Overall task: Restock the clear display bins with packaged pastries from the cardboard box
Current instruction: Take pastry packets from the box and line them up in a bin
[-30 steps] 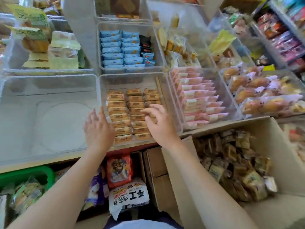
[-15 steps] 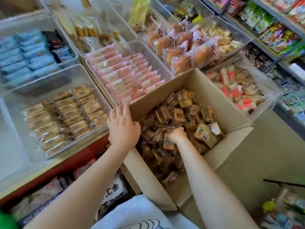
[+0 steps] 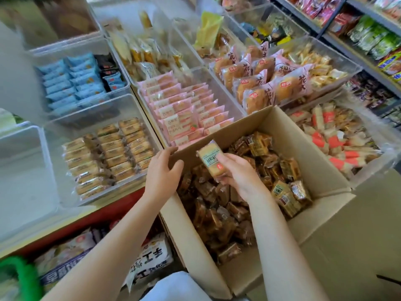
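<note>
Right hand (image 3: 239, 178) fingers pinch 1 pastry pack (image 3: 211, 159) above cardboard box (image 3: 321, 216), left hand (image 3: 162, 170) loosely spread beside: carry flat, label up, into the half-filled bin (image 3: 54, 157)

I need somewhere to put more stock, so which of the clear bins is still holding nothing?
The clear plastic bin at far left, beside the brown-pastry bin; its floor is bare, while the others hold packets.

The box (image 3: 256, 276) is open on top, its far flap (image 3: 227, 133) raised between it and the pink packs (image 3: 186, 109). The pastry bin (image 3: 63, 148) left is topless, bare at its far end.
</note>
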{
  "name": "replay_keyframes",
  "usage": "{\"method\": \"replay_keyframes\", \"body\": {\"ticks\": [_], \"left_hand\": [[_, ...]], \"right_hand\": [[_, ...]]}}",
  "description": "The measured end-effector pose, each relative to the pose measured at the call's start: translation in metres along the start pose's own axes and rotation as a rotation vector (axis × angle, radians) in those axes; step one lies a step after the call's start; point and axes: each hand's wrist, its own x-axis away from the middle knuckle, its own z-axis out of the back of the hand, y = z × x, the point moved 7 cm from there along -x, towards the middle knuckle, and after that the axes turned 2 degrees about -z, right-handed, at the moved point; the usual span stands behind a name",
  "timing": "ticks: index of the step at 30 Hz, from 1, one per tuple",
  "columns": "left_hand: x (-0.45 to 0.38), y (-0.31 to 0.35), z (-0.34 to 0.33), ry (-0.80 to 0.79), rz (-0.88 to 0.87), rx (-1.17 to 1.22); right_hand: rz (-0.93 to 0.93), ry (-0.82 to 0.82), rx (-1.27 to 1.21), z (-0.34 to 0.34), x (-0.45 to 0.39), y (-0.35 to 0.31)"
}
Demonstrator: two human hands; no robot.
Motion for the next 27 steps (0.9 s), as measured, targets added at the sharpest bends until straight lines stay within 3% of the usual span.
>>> {"method": "replay_keyframes", "body": {"ticks": [3,6,8,11,15,21,24,27], "left_hand": [[-0.002,-0.028,0.039,0.183,0.045,0.066],[-0.010,-0.091,0.096,0.378,0.163,-0.094],[-0.015,-0.135,0.135,0.424,0.270,-0.240],[-0.019,-0.188,0.171,0.341,0.376,-0.398],[-0.015,-0.212,0.172,0.199,0.321,-0.474],[-0.018,-0.224,0.171,0.215,0.314,-0.538],[-0.019,-0.227,0.169,0.202,0.312,-0.542],[-0.020,-0.225,0.169,0.193,0.308,-0.568]], "right_hand": [[0.130,-0.135,-0.001,-0.042,0.006,-0.041],[0.217,-0.257,0.128,-0.102,-0.003,-0.072],[0.270,-0.293,0.262,-0.146,-0.019,-0.084],[0.381,-0.270,0.493,-0.212,-0.055,-0.090],[0.517,-0.222,0.783,-0.298,-0.106,-0.085],[0.670,-0.134,1.015,-0.385,-0.164,-0.064],[0.630,-0.212,1.132,-0.413,-0.188,-0.041],[0.453,-0.379,1.187,-0.429,-0.202,-0.013]]}}
